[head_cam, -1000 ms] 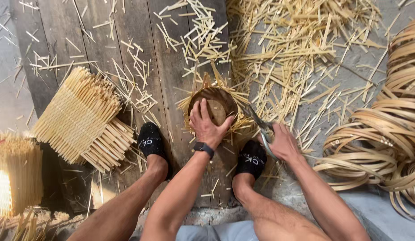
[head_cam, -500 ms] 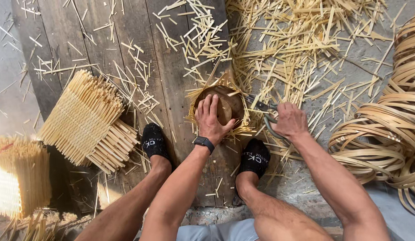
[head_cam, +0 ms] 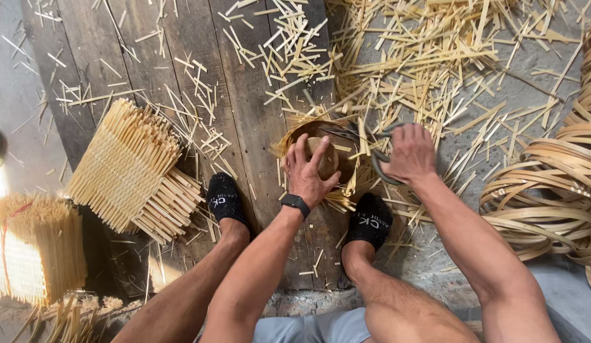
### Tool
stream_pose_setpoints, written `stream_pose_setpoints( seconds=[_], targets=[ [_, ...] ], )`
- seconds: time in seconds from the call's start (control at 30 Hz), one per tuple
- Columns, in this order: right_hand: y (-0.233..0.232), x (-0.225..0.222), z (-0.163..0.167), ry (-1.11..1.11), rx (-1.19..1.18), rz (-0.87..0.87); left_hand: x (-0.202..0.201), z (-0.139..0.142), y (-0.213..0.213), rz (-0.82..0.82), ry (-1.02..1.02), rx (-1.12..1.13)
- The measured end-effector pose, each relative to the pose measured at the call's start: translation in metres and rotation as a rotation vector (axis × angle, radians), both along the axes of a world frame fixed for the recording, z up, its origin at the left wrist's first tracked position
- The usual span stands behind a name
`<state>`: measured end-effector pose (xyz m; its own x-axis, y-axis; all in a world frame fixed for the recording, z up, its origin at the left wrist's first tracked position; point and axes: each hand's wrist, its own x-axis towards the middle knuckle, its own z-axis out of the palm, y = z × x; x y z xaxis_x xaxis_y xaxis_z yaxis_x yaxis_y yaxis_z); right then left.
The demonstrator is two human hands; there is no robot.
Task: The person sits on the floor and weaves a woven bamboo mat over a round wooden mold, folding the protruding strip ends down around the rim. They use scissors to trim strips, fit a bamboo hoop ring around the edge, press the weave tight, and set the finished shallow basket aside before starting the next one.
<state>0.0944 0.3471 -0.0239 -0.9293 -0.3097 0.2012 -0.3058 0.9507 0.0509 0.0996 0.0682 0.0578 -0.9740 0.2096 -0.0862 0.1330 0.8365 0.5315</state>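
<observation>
Nearest to me I see bare knees and grey shorts, and two feet in black socks point(head_cam: 227, 202) planted on the dark weathered wooden floor planks point(head_cam: 117, 70), one sock on each side of the work. Between the feet, just beyond them, sits the small round woven bamboo basket with a brown core point(head_cam: 321, 152), resting on the planks near their right edge where the wood meets the grey concrete floor point(head_cam: 537, 63).

My left hand point(head_cam: 310, 170), with a black wristband, is spread over the basket's core, fingers curled around it and pressing it down; it is partly closed on that rounded form. My right hand point(head_cam: 406, 152) is just beside the basket on its right, closed around the looped handles of dark metal shears point(head_cam: 371, 149), whose blades reach in over the basket's rim; I cannot tell how far the blades are parted.

To the left, well apart from the basket, lies a flat woven panel of pale bamboo slats point(head_cam: 127, 168) on the planks, and at the left edge stands a pale bundle of woven bamboo point(head_cam: 35, 248). At the right edge, coils of flat bamboo strips point(head_cam: 549, 197) are piled. Farther off, short pale bamboo offcuts point(head_cam: 422, 57) litter planks and concrete thickly.
</observation>
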Motion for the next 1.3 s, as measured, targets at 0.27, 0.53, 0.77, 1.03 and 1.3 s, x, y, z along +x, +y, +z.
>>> stream_pose_setpoints(
  seconds=[0.27,0.53,0.77,1.03,1.3],
  targets=[
    [0.018,-0.005,0.001,-0.521,0.081,-0.055,-0.012,0.002,-0.026,-0.275,0.009,0.071],
    [-0.020,-0.020,-0.004,-0.138,0.032,0.044,-0.024,0.007,-0.034,-0.439,-0.046,-0.007],
    [0.019,-0.008,-0.003,-0.276,0.012,0.034,0.009,0.004,-0.001,0.292,-0.039,-0.018],
    [-0.010,-0.009,-0.008,-0.359,0.090,-0.068,0.007,-0.002,0.001,0.061,0.048,0.031],
    [-0.004,-0.009,0.008,-0.205,0.004,0.022,0.009,-0.002,0.009,0.152,0.033,0.109]
  ],
)
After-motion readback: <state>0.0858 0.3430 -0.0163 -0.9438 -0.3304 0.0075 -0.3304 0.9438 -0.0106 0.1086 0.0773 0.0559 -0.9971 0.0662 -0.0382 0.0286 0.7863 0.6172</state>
